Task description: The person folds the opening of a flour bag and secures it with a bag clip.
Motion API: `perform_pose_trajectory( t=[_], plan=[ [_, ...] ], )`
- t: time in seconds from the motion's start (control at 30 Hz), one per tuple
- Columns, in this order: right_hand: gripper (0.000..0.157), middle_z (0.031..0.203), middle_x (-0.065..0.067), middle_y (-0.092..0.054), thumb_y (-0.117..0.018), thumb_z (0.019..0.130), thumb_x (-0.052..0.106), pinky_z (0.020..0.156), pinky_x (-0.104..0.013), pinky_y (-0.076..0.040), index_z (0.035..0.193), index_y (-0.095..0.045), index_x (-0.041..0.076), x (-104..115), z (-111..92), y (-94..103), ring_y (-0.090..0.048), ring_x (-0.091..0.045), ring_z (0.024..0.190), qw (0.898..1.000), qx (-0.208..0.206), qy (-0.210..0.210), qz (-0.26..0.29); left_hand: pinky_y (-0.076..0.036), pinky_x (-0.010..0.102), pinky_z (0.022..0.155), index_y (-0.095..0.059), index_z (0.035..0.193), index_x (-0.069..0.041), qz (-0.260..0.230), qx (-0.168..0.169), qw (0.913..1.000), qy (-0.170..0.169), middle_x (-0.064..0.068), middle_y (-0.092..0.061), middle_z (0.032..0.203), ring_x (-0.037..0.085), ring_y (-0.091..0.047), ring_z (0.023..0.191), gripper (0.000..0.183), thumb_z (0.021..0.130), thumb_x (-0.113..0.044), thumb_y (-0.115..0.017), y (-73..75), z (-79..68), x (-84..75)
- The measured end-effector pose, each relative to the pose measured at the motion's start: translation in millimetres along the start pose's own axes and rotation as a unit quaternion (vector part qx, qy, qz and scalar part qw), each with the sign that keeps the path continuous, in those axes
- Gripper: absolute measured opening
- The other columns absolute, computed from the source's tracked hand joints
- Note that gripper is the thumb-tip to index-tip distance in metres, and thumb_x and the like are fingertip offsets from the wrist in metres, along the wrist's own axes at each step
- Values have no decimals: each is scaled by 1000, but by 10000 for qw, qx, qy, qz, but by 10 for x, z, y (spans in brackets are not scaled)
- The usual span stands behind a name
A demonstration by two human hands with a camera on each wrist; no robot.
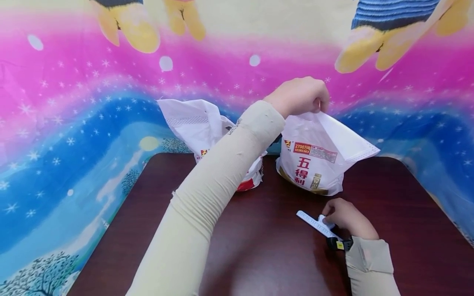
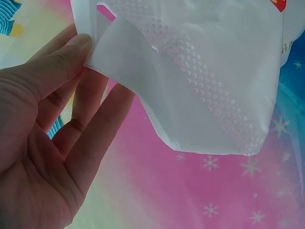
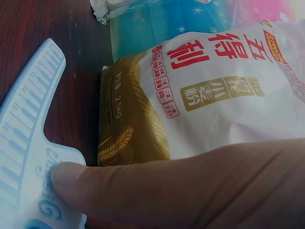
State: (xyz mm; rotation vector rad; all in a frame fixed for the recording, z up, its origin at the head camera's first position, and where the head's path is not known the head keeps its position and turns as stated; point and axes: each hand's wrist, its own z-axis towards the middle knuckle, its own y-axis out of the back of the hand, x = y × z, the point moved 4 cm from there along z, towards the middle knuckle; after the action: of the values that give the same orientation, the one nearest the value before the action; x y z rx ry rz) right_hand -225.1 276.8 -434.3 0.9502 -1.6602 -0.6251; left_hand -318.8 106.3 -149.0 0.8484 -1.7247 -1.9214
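Observation:
A white flour bag with red lettering stands upright at the right rear of the table. My left hand pinches the top edge of that bag. In the left wrist view, thumb and fingers hold the thin white bag edge, and a dotted seam runs across the loose flap. In front of the bag, my right hand pinches the handle of a long white clip. The right wrist view shows the thumb on the handle and piano-key markings along the clip's bar.
A second white bag, its top also standing up, is to the left, partly behind the left sleeve. Both bags stand on a dark brown table near its far edge. A colourful printed backdrop hangs right behind.

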Motion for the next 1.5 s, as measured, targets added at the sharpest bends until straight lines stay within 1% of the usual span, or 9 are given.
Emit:
perform_pose_trajectory(
  t=[0.23, 0.43, 0.57, 0.83, 1.0, 1.13, 1.33, 1.4, 1.5],
  plan=[
    [9, 82, -10, -61, -76, 81, 0, 62, -36, -52, 88, -69, 0, -20, -21, -13, -56, -24, 73, 10000, -1, 10, 89, -47, 23, 93, -76, 118, -28, 25, 18, 10000, -30, -9, -67, 122, 9, -53, 116, 25, 101, -17, -62, -8, 22, -12],
    [10, 81, -10, -61, -76, 82, 1, 62, -36, -52, 87, -69, 1, 2, -37, 2, -56, -24, 73, 10000, -46, 48, 5, -47, 23, 92, -77, 117, -28, 32, 31, 10000, -25, -9, -67, 121, 9, -53, 114, 26, 102, -16, -60, -5, 23, -4],
    [11, 81, -9, -60, -78, 80, 1, 62, -37, -52, 86, -68, 2, 13, -40, 17, -56, -24, 73, 9999, -84, 109, -74, -48, 24, 92, -76, 118, -28, 17, 21, 10000, 33, -8, -67, 123, 10, -53, 115, 25, 102, -17, -62, 7, 24, -11],
    [11, 77, -9, -60, -75, 83, 2, 63, -36, -47, 80, -65, 2, 17, -10, 50, -54, -24, 72, 9994, -31, 82, -326, -47, 24, 95, -76, 119, -28, -84, 17, 10000, 32, -8, -67, 124, 10, -53, 117, 25, 102, -18, -62, 0, 13, -2],
    [13, 75, -8, -58, -74, 84, 4, 62, -34, -45, 79, -62, 4, 14, -36, 38, -53, -23, 71, 9996, 35, 6, -290, -47, 24, 96, -75, 122, -27, -151, 89, 9998, 27, -8, -66, 126, 10, -53, 119, 26, 102, -18, -61, -27, 2, 15],
    [15, 75, -8, -57, -75, 83, 6, 62, -33, -45, 79, -61, 5, 34, -65, 52, -53, -23, 71, 9997, 53, 28, -251, -47, 24, 96, -75, 122, -27, -113, 54, 9999, 8, -8, -66, 126, 10, -53, 119, 26, 102, -18, -60, -19, -4, 7],
    [21, 79, -8, -57, -80, 80, 6, 62, -35, -47, 84, -59, 4, 71, -106, 83, -53, -23, 73, 9995, -78, 218, -216, -47, 24, 95, -76, 120, -27, -71, 33, 10000, 5, -8, -66, 125, 10, -53, 119, 25, 102, -18, -61, -9, -2, -9],
    [24, 80, -9, -57, -81, 79, 5, 63, -36, -48, 88, -59, 2, 84, -108, 89, -54, -24, 74, 9994, -109, 296, -172, -47, 24, 95, -75, 120, -28, -44, 41, 10000, 0, -8, -66, 125, 10, -53, 118, 25, 102, -18, -61, -10, -4, -6],
    [30, 85, -11, -60, -82, 78, 5, 65, -38, -52, 97, -60, -2, 94, -103, 87, -56, -25, 76, 9995, -99, 295, -112, -47, 24, 95, -75, 120, -28, -37, 47, 10000, 3, -8, -66, 125, 10, -53, 118, 25, 102, -18, -60, -13, -11, 5]
  ],
)
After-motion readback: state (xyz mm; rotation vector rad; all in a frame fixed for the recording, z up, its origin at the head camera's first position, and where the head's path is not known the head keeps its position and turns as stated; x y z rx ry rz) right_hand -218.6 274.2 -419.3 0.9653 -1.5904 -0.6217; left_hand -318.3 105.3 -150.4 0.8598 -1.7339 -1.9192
